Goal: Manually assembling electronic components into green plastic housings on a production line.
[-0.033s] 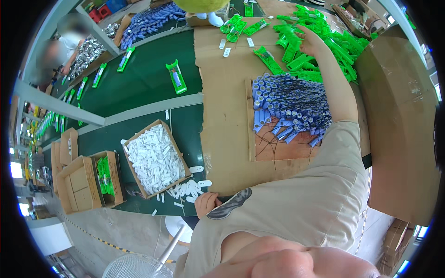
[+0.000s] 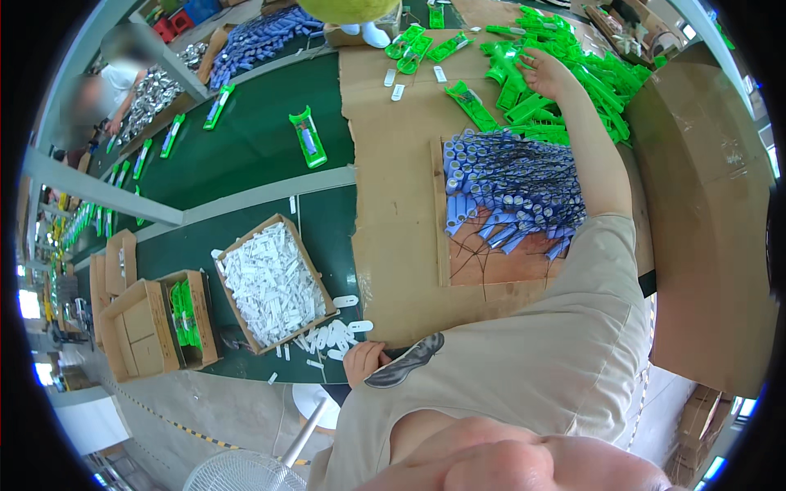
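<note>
My right hand [image 2: 547, 75] reaches to the far right, over a heap of bright green plastic casings [image 2: 602, 90]. Its fingers are stretched and slightly apart, with the tips at a green casing [image 2: 509, 75] on the heap's left side. Whether they touch it is hard to see. Below that arm, blue cylindrical cells with black wires [image 2: 508, 176] fill a shallow wooden tray [image 2: 442, 237], partly hidden by my forearm. My left hand [image 2: 364, 362] is at the near table edge, fingers curled over it, beside loose white plastic pieces [image 2: 329, 337].
Left of the cardboard sheet [image 2: 393, 245], a carton of white pieces [image 2: 322, 288] stands near open cardboard boxes [image 2: 139, 331]. A green belt [image 2: 254, 147] carries spaced green casings with blue cells. Someone [image 2: 119, 86] works at the far left. A tall cardboard panel [image 2: 708, 221] bounds the right.
The whole view has shifted very slightly. My right hand's fingers have moved a little at the green casings; my left hand stays at the table edge.
</note>
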`<control>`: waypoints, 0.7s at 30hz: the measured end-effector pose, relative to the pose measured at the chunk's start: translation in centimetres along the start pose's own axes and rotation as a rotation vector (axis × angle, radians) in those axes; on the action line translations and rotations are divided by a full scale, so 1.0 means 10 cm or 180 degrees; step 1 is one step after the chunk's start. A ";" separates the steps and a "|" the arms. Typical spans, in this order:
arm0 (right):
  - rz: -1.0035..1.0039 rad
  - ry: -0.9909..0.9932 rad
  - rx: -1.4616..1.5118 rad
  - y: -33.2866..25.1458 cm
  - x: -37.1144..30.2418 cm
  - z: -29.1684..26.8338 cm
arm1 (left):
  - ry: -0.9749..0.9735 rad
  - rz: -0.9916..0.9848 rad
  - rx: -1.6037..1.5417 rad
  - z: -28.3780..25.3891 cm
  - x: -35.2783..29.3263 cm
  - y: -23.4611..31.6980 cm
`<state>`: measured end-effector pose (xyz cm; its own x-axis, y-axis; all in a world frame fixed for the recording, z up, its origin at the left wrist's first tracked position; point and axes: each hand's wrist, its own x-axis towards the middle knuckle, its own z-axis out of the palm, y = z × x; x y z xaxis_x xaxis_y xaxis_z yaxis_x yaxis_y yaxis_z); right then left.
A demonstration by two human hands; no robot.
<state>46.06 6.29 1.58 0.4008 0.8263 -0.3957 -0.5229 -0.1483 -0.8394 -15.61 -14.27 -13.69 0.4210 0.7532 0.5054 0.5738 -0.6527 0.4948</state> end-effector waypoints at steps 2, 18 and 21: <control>-0.0057 0.0077 -0.0253 0.07 0.09 -0.14 | -0.0048 0.0001 0.0049 -0.03 0.00 0.02; -0.0725 0.0541 -0.6602 0.88 0.13 0.57 | -0.0646 0.0217 -0.0028 -0.06 -0.04 -0.17; -0.0431 0.0362 -0.6846 0.86 0.05 0.62 | -0.0674 0.0221 -0.0031 -0.06 -0.03 -0.15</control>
<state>37.10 8.77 -3.55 0.4264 0.8666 -0.2593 0.9037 -0.3962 0.1621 -17.01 -13.57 -14.21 0.5978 0.7062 0.3794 0.5319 -0.7035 0.4713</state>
